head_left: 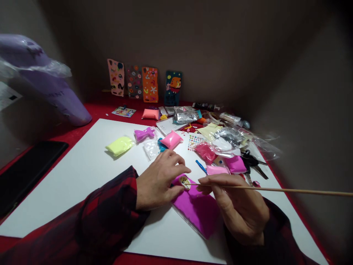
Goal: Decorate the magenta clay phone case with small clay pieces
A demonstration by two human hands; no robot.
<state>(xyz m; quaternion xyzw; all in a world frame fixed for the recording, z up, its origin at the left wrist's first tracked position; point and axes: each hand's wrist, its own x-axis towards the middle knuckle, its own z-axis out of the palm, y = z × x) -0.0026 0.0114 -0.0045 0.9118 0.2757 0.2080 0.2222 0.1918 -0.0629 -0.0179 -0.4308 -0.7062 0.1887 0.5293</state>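
Note:
My right hand (237, 206) pinches a long thin wooden skewer (286, 190), which sticks out far to the right. Its tip meets a small round cream-coloured piece (184, 182) with dark marks, lying on the upper end of a flat purple clay-covered panel (201, 213) like a phone case. My left hand (165, 176) is beside that piece, thumb and index finger spread on either side of it. The thumb seems to rest on the panel's edge; the other fingers are curled loosely and partly hidden. A blue tool (201, 166) lies just beyond the panel.
Clay packets, including yellow (120, 146), pink (172, 139) and red (206, 152), lie on the white board (91, 176). Keys (255, 165) and scissor-like clutter crowd the right. Decorated phone cases (150, 84) lean on the wall. A black slab (30, 173) and purple bottle (66, 95) stand left.

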